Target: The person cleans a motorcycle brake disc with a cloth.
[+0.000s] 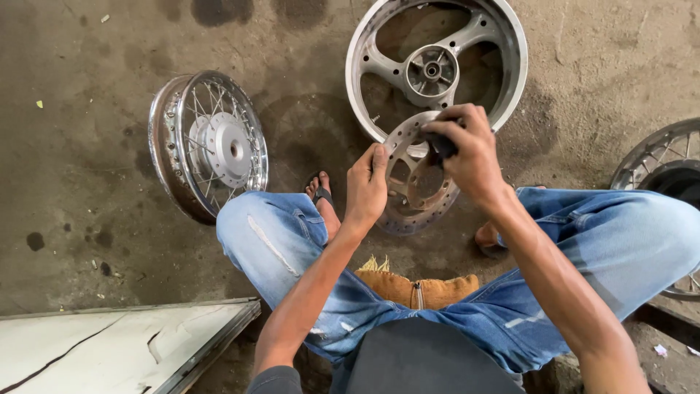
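I sit low over a stained concrete floor with my knees apart in blue jeans. My left hand (366,184) grips the left edge of a round drilled metal brake disc (408,208) and holds it upright between my knees. My right hand (470,155) is closed on a small dark pad (442,145) pressed against the disc's upper face. Beyond the disc a silver cast alloy wheel rim (436,67) lies flat on the floor.
A chrome spoked wheel (209,144) stands tilted at the left. Another spoked wheel with a dark tyre (667,171) is at the right edge. A cracked white panel (109,346) lies bottom left. My sandalled feet (321,197) rest under the disc.
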